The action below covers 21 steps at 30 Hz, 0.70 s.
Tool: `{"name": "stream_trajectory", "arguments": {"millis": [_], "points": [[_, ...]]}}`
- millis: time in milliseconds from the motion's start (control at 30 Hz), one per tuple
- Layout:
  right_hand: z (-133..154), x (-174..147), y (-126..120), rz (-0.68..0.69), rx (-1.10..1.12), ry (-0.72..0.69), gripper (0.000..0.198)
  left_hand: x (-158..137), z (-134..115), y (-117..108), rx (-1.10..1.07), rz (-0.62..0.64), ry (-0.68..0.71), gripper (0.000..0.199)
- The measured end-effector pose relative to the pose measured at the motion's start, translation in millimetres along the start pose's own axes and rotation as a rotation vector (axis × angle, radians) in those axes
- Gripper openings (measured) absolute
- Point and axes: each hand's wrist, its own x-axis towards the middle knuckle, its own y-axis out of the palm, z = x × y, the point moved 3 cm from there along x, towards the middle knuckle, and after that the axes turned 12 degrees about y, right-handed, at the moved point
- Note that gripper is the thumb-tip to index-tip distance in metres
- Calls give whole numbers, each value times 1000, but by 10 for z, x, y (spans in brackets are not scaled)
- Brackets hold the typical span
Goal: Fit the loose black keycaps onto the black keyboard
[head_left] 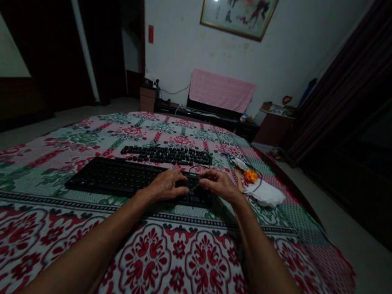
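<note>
A black keyboard (118, 176) lies across the patterned cloth; most of its visible left part shows rows of small pale dots instead of keycaps. Several loose black keycaps (174, 154) are laid out in rows just behind it. My left hand (167, 184) rests on the keyboard right of its middle, thumb and fingers apart. Over the keyboard's right end, my right hand (218, 183) is closed in a pinch, with a small dark thing at the fingertips that I cannot make out. A thin dark cable loops behind that hand.
Right of the keyboard lie a crumpled white cloth (265, 193), an orange fluffy ball (250, 176) and a dark looped cord. The red, green and white tablecloth (179, 264) covers the table. Beyond stand a low cabinet and a screen under a pink towel (221, 90).
</note>
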Motion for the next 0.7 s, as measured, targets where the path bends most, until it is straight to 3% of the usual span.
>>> {"name": "stream_trajectory", "arguments": {"millis": [233,700], "points": [[41,-60,-14,38,-76,48,28,-59,-20,34,70,173,72,64],[48,13,80,105,-249,-90,21,-37,-64,45,113,167,87,53]]}}
